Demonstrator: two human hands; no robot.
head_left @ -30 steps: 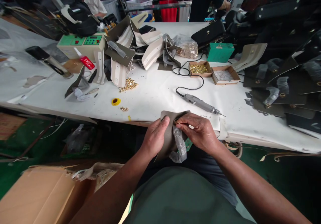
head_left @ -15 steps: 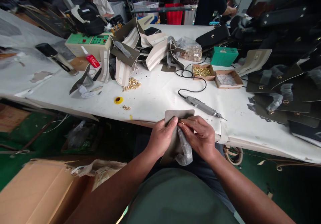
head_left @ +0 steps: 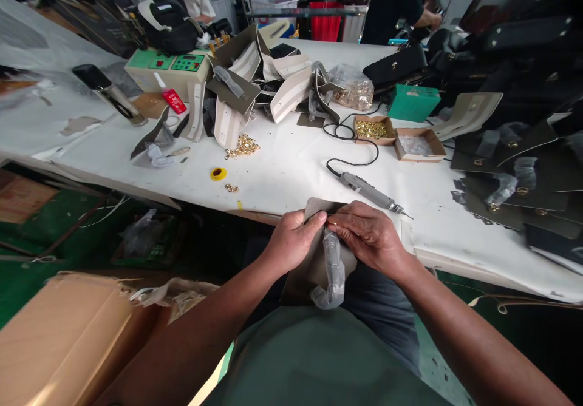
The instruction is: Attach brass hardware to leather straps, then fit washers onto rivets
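Observation:
A grey-brown flat panel (head_left: 303, 275) is held upright over my lap against the table edge. Down its face hangs a handle wrapped in clear plastic (head_left: 334, 266). My left hand (head_left: 294, 239) grips the panel's left side, thumb pressed on its face. At the top of the wrapped handle my right hand (head_left: 367, 233) pinches a small gold metal fitting, mostly hidden by the fingers. Beyond the panel, on the table, lies a grey electric screwdriver (head_left: 371, 192) with a black cord. A few gold fittings (head_left: 232, 187) lie beside a yellow ring-shaped roll (head_left: 218, 174).
A heap of gold fittings (head_left: 245, 145) lies before stacked curved panels (head_left: 291, 93). Small cartons hold gold pieces (head_left: 371, 129) and clear pieces (head_left: 415, 146). More panels with wrapped handles (head_left: 523, 196) cover the right side. A cardboard box (head_left: 68, 333) stands at lower left. Two people are behind the table.
The view has shifted slightly. The panel tilts a little differently, and the wrapped handle's lower end has swung left. Both hands keep their holds.

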